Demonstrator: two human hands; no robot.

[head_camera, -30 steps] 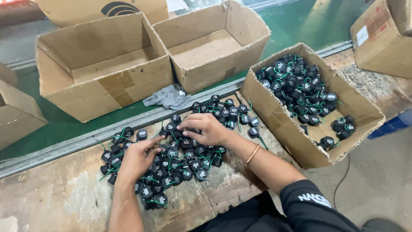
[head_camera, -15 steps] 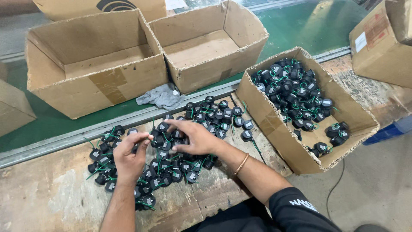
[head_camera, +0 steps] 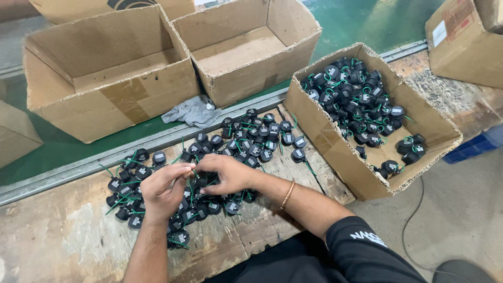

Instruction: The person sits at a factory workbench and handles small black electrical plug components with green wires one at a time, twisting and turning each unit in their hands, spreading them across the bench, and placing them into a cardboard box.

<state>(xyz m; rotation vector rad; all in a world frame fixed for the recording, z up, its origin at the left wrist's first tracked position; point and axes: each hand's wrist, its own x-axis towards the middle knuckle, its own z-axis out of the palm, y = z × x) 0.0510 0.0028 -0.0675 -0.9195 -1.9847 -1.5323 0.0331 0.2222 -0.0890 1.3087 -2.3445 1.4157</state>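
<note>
Working over the heap of small black round parts with green wire leads, the person had both hands together at its middle: the left hand was curled with fingertips pinched on a green lead, and the right hand was closed in a narrow pinch around what looked like one black part, though the fingers hid exactly what it gripped. The heap lay spread on the worn wooden workbench, just in front of the metal rail that edged the green conveyor belt. To do this well, a judgement would be to lift one part clear by its body, not its lead, and tease the wire free gently, since the leads crossed and tangled and a tug could drag neighbours off the bench edge. At the right, touching the bench edge, stood a cardboard box of the same parts, partly filled. Beyond the rail sat two empty open cardboard boxes, the left empty box and the middle empty box, with a crumpled grey rag lying between them and the heap. Another carton stood at far right. A bracelet circled the right wrist.
</note>
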